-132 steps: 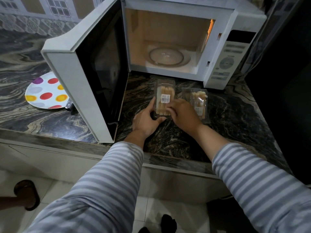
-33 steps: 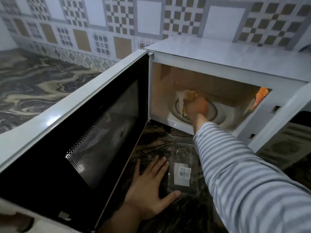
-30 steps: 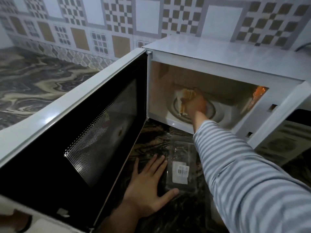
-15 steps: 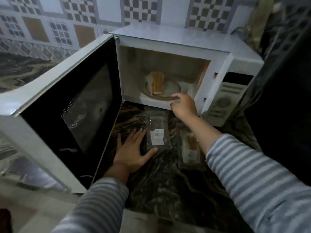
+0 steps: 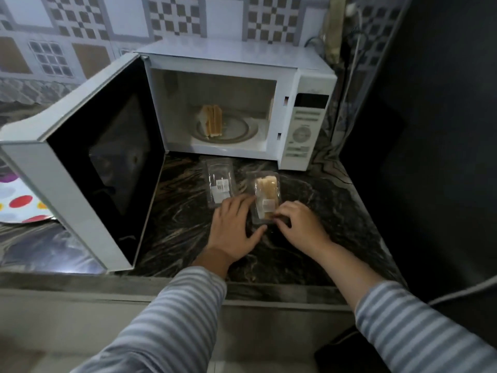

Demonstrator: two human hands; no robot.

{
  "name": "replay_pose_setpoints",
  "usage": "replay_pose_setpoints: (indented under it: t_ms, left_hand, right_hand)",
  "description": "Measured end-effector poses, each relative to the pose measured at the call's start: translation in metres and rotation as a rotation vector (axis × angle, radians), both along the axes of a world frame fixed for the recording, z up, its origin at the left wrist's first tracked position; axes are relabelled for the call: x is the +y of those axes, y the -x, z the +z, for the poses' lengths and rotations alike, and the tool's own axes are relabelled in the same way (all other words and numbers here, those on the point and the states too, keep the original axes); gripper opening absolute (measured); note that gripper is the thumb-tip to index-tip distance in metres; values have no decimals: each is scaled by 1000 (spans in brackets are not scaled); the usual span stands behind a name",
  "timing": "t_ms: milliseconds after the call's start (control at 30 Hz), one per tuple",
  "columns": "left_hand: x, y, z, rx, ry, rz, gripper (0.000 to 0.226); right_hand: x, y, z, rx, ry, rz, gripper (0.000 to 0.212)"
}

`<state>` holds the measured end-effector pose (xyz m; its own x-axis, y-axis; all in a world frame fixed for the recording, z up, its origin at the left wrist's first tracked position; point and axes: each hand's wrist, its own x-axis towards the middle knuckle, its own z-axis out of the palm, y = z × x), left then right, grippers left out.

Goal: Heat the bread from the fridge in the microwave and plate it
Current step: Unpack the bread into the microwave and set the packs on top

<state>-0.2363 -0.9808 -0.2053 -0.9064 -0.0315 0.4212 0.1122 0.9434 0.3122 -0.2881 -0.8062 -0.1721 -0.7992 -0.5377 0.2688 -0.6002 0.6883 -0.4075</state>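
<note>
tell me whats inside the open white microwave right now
Inside the open white microwave, a stack of tan bread slices stands on edge on the round glass turntable. The bread hides the turntable beneath it.

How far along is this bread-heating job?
Done: one bread portion stands on the white microwave's turntable, its clear plastic pack empty. In hand: both hands, left hand and right hand, work at the second, still-full bread pack. Left: closing the door, heating, plating on the polka-dot plate.
</note>
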Motion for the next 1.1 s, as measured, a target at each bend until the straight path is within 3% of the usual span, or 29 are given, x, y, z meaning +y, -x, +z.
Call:
replay_pose_setpoints:
  t_ms: [167,400,700,900,1100]
  left_hand:
    - [13,4,-18,-154,-124,79,71]
    - [18,3,-18,-141,-103,131,59]
    - [17,2,-19,-159,-78,151,60]
    - [16,3,-21,-175,-31,182,75]
    - [15,2,-20,-198,-41,169,66]
  right_hand:
    - [9,3,-5,-21,-48,79,22]
    - [5,15,-13,11,10,139,15]
    - [6,16,-21,34,88,161,16]
    - [4,19,-24,-5,79,165,14]
    - [5,15,-27,21,85,147,13]
